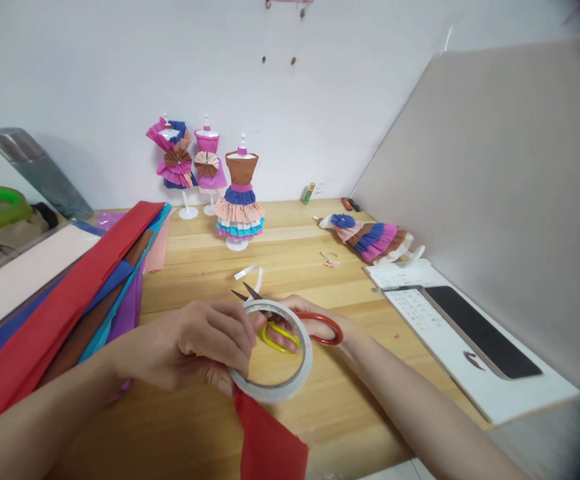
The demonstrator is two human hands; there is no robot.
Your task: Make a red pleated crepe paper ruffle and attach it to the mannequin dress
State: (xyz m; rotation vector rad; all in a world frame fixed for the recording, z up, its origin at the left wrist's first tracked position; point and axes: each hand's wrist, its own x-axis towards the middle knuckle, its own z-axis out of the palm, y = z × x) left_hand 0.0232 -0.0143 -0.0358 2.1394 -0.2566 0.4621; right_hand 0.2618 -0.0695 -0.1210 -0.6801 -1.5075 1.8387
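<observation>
Closed around a roll of white tape (304, 380), my left hand (200, 343) grips its left rim. A red strip of crepe paper (270, 437) hangs below those fingers, seemingly pinched by the same hand. Behind the roll, my right hand (305, 313) holds scissors (327, 327) with one red and one yellow handle loop. Their blades are parted and point up and left, just past the top of the ring. The roll hides part of the right fingers. A short piece of white tape (250, 272) curls up near the blade tips.
Coloured paper sheets (120, 267) lie piled at the left. Three dressed mini mannequins (241, 193) stand at the back; another dressed figure (370, 237) lies at the right. A phone (480, 330) rests on a white board (530, 393) beside the grey partition (495, 173).
</observation>
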